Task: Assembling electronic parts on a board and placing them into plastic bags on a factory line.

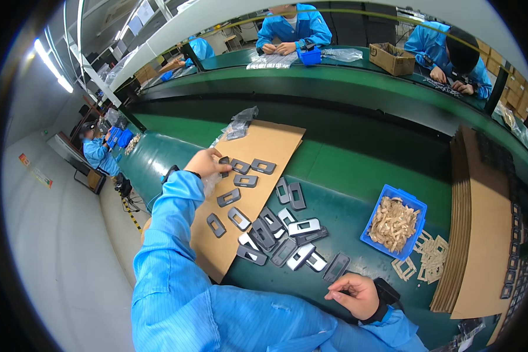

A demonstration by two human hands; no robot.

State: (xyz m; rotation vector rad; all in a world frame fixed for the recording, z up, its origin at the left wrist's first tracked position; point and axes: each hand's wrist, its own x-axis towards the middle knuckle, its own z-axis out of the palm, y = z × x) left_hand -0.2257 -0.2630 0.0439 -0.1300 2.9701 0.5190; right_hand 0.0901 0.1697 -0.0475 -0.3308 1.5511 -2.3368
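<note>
My left hand [204, 163] reaches over a brown cardboard sheet [264, 141]. Its fingertips are closed on a small dark grey plastic frame [224, 160], partly hidden by the fingers. Several similar frames lie spaced out on the sheet, among them one grey frame [229, 197] with a rectangular opening. Right of the sheet, a loose pile of frames covers part of the green table, some showing white faces, such as a white-faced frame [304, 227]. My right hand [358, 296] is curled near the table's front, thumb and fingers together, just below a grey frame [337, 267]. Whatever those fingers hold is hidden.
A blue bin [366, 236] full of tan pieces stands to the right, beside scattered thin beige frames [431, 258]. Stacked cardboard sheets [460, 234] bearing dark frames rise at the far right. A clear plastic bag [239, 124] lies on the sheet's far end. Co-workers sit across.
</note>
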